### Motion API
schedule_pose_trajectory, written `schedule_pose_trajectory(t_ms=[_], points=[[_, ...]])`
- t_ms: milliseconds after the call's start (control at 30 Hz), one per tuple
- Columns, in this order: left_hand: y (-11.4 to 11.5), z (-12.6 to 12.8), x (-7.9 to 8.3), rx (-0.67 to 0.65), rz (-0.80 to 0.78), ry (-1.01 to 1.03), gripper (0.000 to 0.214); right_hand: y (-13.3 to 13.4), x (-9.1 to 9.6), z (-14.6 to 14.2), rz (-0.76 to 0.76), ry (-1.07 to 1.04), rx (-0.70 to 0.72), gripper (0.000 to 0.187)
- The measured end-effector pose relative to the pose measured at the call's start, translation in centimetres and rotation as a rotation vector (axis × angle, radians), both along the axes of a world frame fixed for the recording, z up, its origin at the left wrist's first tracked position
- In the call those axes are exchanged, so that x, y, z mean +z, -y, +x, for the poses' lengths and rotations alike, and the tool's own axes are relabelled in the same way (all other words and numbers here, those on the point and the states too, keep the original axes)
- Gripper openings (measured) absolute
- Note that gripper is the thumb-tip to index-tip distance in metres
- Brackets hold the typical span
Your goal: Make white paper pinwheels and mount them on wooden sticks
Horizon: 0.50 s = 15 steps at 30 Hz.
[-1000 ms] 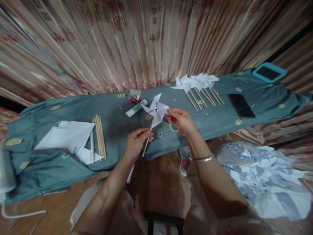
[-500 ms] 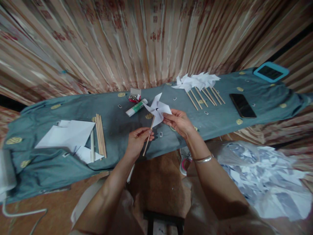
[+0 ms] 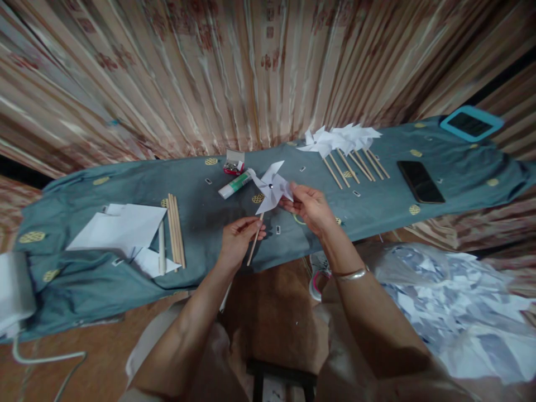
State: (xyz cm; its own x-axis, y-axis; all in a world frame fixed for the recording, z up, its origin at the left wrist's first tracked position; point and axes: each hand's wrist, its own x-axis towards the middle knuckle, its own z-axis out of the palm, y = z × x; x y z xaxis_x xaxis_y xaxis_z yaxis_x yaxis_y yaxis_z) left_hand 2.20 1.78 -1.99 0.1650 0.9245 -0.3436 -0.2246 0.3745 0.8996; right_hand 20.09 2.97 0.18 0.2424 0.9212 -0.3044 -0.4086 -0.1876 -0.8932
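A white paper pinwheel [image 3: 274, 195] with a silver pin head at its centre is held over the cloth, tilted a little. My left hand [image 3: 237, 240] pinches its wooden stick [image 3: 252, 252] below the blades. At the pinwheel's right side, my right hand [image 3: 313, 207] has its thumb and fingers closed at the edge of a blade. Just behind it lie a glue stick [image 3: 234, 185] with a green label and a small open red box of pins [image 3: 233, 166]. Finished pinwheels [image 3: 352, 139] lie in an overlapping row at the back right.
Left on the blue-green cloth [image 3: 201, 234] are white paper sheets [image 3: 121, 226] and several wooden sticks [image 3: 176, 231]. A phone [image 3: 420, 181] and a blue-framed device [image 3: 472, 123] lie right. A bag of paper scraps [image 3: 456, 301] stands below. Curtains [image 3: 251, 72] hang behind.
The pinwheel's blades have turned slightly around the pin. My right fingers have shifted a little along the blade's edge, while my left hand keeps its pinch on the stick.
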Motion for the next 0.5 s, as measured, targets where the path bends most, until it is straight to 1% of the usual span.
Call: schedule_pose_trajectory(t_ms=[67,133,300,500], points=[[0.01,0.00,-0.02,-0.002,0.004,0.001,0.047,-0.09,-0.24,0.11,0.004,0.024,-0.047,0.049],[-0.01,0.01,-0.07,-0.007,0.003,-0.001,0.046,-0.13,-0.45,0.18,0.011,0.047,-0.058,0.046],[-0.13,0.03,-0.24,-0.001,0.007,0.007,0.047,-0.10,-0.66,0.10,0.004,0.076,-0.014,0.040],[-0.24,0.12,-0.33,0.034,0.011,0.022,0.045,-0.09,-0.62,-0.16,0.016,0.084,0.016,0.039]])
